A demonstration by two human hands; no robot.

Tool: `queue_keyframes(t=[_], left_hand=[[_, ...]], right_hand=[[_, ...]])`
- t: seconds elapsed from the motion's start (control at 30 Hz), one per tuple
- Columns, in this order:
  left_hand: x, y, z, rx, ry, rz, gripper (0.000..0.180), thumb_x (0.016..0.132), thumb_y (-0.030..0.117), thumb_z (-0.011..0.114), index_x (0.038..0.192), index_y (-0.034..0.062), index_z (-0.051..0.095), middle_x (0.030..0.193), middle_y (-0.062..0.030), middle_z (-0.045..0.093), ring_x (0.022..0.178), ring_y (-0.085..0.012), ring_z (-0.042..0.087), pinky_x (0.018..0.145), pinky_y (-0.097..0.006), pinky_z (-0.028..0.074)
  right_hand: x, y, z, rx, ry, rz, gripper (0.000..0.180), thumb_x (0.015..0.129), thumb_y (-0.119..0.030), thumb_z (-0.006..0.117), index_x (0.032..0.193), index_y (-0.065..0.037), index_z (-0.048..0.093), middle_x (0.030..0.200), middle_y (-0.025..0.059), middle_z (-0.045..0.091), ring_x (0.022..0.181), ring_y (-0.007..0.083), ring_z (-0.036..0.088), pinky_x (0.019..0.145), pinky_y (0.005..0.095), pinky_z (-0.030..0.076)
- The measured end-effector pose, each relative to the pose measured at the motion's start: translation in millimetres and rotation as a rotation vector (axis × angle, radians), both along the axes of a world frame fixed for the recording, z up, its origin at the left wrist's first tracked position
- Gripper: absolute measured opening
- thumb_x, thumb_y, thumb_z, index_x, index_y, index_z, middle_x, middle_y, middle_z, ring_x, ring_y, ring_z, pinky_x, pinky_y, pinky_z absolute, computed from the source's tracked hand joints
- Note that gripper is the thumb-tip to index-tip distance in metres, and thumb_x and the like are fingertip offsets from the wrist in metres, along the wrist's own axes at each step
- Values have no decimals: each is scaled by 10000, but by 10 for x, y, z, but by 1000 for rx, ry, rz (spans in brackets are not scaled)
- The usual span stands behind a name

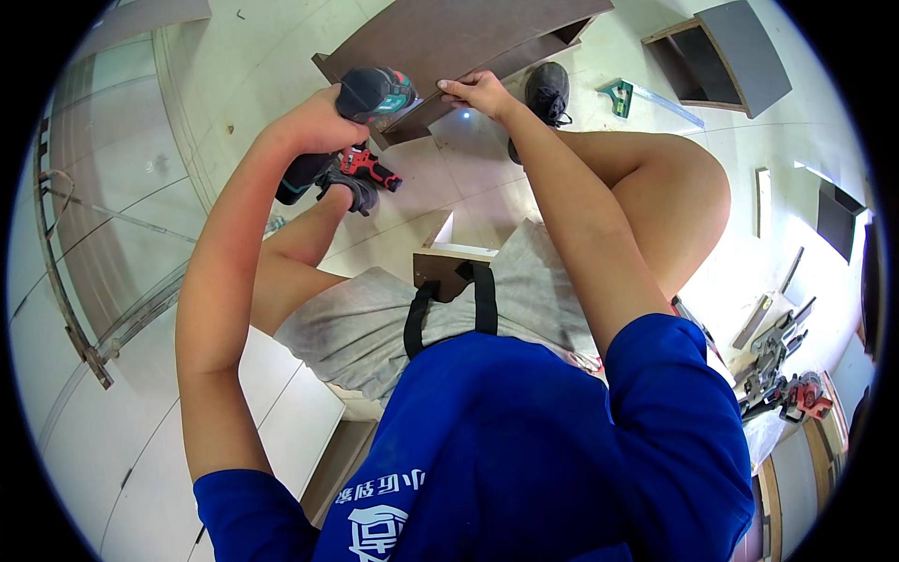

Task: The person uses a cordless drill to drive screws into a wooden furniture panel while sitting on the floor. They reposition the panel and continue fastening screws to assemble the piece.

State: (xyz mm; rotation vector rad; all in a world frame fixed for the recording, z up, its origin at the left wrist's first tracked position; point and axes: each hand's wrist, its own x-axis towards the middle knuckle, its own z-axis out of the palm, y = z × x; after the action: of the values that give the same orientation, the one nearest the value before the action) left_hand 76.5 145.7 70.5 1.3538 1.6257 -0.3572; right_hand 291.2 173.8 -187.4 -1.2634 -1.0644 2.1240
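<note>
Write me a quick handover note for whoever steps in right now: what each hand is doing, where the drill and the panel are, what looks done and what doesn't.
Left hand: gripping the cordless drill, nose pressed toward the edge of the dark brown panel.
Right hand: fingertips pinching the panel's near edge beside the drill nose, steadying it.
Things: the panel lies on the pale floor; the drill's light throws a spot below the edge. A teal square lies to the right, a second drill far right.
Done: panel positioned, drill lined up.
Left: whether the fastener is driven cannot be seen; check before releasing.
</note>
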Motion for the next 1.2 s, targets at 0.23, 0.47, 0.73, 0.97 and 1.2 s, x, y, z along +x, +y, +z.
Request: queue_keyframes(t=[0.23,0.47,0.73,0.97,1.2], left_hand=[[35,3,13,2,-6,24,289,748,132,662,1015,26,635,885,-118,688,753,-185,669,695,-349,540],[34,7,23,-28,17,-17,313,747,148,672,1034,25,650,910,-115,695,776,-192,664,714,-349,539],[-41,-1,-37,8,-10,-33,347,747,157,678,1067,26,649,899,-112,699,784,-199,659,720,-346,534],[-126,-9,-160,32,-11,-65,362,745,172,687,1072,22,644,889,-113,699,775,-201,664,713,-348,540],[-95,-5,-121,9,-13,-15,341,756,150,679,1060,5,631,870,-113,694,720,-194,667,670,-350,545]], right_hand=[[19,3,-27,12,-24,8,494,841,-394,802,1015,59,715,900,106,735,766,118,675,704,233,555],[17,12,-36,19,-34,34,500,839,-395,803,1023,62,716,898,106,732,772,124,678,716,240,561],[-7,7,-85,26,-30,15,510,829,-399,809,1021,66,722,908,121,735,786,133,683,721,246,568],[23,16,-63,22,-27,22,553,816,-404,817,1042,90,711,984,161,731,874,178,710,762,279,584],[25,8,-16,20,-23,23,552,821,-405,813,1051,85,708,996,157,730,895,185,710,777,288,582]])
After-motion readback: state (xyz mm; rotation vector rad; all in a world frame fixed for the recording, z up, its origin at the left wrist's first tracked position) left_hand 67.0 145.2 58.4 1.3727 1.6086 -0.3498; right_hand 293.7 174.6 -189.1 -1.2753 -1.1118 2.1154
